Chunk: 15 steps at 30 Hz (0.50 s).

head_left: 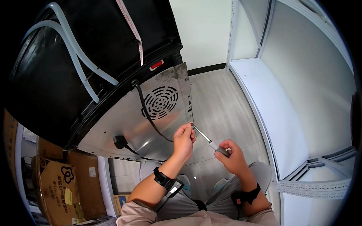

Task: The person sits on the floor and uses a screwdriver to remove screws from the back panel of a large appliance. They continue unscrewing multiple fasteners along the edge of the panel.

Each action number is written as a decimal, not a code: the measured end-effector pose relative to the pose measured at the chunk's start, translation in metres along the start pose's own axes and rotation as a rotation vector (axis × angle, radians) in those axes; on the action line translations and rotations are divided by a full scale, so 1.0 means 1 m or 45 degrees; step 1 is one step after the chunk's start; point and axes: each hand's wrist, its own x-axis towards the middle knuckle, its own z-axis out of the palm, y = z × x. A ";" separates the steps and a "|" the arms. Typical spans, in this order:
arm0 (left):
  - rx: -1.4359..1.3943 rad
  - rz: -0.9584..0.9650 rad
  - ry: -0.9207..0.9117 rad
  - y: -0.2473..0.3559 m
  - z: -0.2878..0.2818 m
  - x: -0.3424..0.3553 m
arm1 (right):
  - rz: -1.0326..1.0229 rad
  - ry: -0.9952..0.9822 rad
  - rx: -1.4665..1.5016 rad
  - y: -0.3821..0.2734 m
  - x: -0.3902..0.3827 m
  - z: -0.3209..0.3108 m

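Note:
My right hand [232, 156] grips the grey handle of a screwdriver [204, 135], its shaft pointing up and to the left. Close by the tip, my left hand [183, 142] is closed in a pinch beside the right edge of a silvery metal panel [113, 122]. What those fingertips hold, if anything, is too small and hidden to tell. The panel is the lower back of a large black appliance [102, 28] and has a round slotted vent [161, 103]. A black cord [145, 107] runs down across it, and a black plug [120, 142] lies against its lower part.
Two grey hoses [71, 45] and a pink-and-white strip [132, 26] lie along the black housing. Cardboard boxes [56, 188] stand on a shelf at lower left. A white metal shelf [269, 101] runs along the right, beside the grey floor [222, 101].

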 end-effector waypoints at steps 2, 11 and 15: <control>-0.041 -0.075 0.038 -0.006 0.005 0.007 | -0.009 0.068 -0.067 0.004 0.002 -0.001; -0.073 -0.188 0.102 -0.021 0.002 0.039 | -0.188 0.168 -0.218 0.016 0.011 0.005; -0.110 -0.187 0.097 -0.019 0.000 0.043 | -0.221 0.119 -0.180 0.012 0.012 0.010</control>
